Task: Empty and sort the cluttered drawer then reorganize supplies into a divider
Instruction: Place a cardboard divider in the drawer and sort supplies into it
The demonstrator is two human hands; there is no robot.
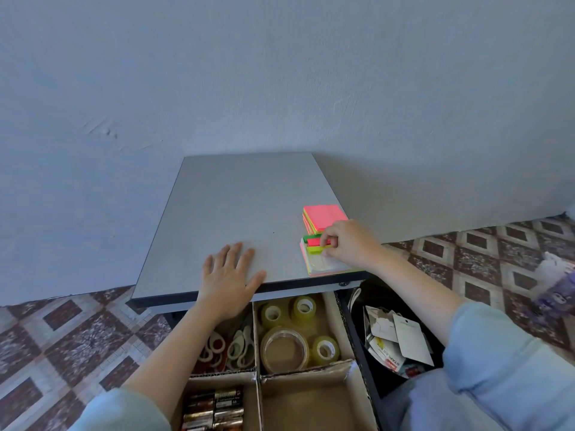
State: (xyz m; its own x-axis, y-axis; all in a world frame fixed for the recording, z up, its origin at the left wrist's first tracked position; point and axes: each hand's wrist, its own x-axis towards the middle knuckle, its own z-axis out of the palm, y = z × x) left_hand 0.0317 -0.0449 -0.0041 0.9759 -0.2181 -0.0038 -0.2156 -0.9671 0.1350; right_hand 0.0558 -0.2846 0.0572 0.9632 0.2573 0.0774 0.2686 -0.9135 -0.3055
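Observation:
On the grey desk top [236, 206], near its right front corner, lies a stack of neon sticky notes [323, 216] with a pink top. Just in front of it is a pack of coloured page flags [315, 246] on a pale card. My right hand [348, 242] pinches the flags with curled fingers. My left hand [228, 279] rests flat on the desk's front edge, fingers spread. Below, the open drawer holds a cardboard divider [311, 373]: scissors [231, 345] at left, tape rolls [284, 348] in the middle, batteries [213, 409] at front left.
The front right compartment [303, 405] of the divider shows bare cardboard. A black bin [361, 343] with torn packaging and paper stands right of the drawer. Patterned floor tiles lie on both sides, and a blue wall rises behind the desk.

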